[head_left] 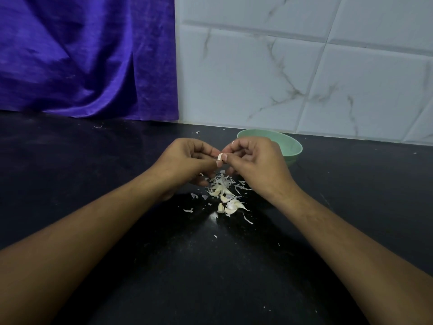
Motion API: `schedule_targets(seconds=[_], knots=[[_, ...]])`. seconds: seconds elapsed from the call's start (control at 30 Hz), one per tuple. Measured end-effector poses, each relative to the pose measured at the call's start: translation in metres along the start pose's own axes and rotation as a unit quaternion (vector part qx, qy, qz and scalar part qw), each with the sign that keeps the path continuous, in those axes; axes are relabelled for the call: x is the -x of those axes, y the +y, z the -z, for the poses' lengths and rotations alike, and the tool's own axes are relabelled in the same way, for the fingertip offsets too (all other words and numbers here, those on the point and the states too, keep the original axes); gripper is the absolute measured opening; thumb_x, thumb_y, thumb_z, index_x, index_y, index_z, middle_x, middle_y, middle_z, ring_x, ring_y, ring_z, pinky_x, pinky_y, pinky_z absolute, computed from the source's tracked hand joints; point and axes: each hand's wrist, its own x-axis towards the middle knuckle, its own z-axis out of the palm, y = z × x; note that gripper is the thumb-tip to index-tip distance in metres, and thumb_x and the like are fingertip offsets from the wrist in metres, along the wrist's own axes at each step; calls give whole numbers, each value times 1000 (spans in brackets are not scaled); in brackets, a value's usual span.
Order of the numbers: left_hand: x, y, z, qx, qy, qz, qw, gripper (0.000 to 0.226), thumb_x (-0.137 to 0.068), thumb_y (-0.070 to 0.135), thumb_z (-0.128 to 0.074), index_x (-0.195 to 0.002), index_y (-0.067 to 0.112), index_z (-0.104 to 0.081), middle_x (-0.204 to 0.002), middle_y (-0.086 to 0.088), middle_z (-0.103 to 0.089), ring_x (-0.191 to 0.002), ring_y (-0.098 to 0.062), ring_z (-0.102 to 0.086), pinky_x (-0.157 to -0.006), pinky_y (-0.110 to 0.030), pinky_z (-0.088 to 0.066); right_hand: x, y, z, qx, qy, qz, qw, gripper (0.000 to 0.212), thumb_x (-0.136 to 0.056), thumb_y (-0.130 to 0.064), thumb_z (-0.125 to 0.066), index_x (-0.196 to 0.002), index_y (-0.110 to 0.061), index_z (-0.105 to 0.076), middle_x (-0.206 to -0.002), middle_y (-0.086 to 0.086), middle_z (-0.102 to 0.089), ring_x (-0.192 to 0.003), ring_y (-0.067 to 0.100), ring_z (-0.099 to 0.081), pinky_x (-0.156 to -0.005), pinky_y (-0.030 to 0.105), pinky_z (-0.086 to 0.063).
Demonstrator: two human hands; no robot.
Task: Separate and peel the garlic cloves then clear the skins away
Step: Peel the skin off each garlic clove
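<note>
A small white garlic clove [220,156] is pinched between the fingertips of both hands above the black counter. My left hand [187,160] holds it from the left and my right hand [255,163] from the right, fingers curled. Below them lies a pile of papery garlic skins [221,181] mixed with a few unpeeled cloves [230,204]. A bit of skin sticks up at my right hand's fingers. A pale green bowl [291,146] stands just behind my right hand; its inside is mostly hidden.
The black counter [93,160] runs back to a white marble-tiled wall [304,78] on the right and a purple curtain [82,55] on the left. Stray skin flakes [188,210] lie scattered around the pile.
</note>
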Motion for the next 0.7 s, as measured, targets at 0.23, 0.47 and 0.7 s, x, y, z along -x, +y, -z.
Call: schedule_targets(seconds=[0.23, 0.47, 0.7], knots=[[3, 2, -3, -14, 26, 5, 1000, 12, -88, 6, -79, -100, 4, -76, -78, -15, -73, -66, -13, -68, -55, -24, -58, 1, 1, 0, 91, 4, 47, 995, 9, -89, -15, -73, -86, -20, -79, -70, -9, -74, -60, 8, -70, -63, 36, -60], [4, 0, -3, -136, 82, -39, 987, 6, -88, 9, -78, -88, 15, -79, -73, -9, -76, -64, -17, -72, -62, -36, -64, 3, -2, -3, 168, 8, 86, 982, 8, -89, -30, -71, -90, -24, -77, -68, -11, -70, -63, 6, -67, -62, 37, -57], [5, -3, -9, -248, 126, -83, 957, 6, -87, 26, -78, -82, 23, -78, -68, 1, -74, -64, -16, -72, -65, -34, -58, 4, -6, -5, 206, 1, 100, 973, 12, -87, -31, -68, -84, -22, -75, -63, -10, -66, -61, 8, -65, -61, 37, -56]])
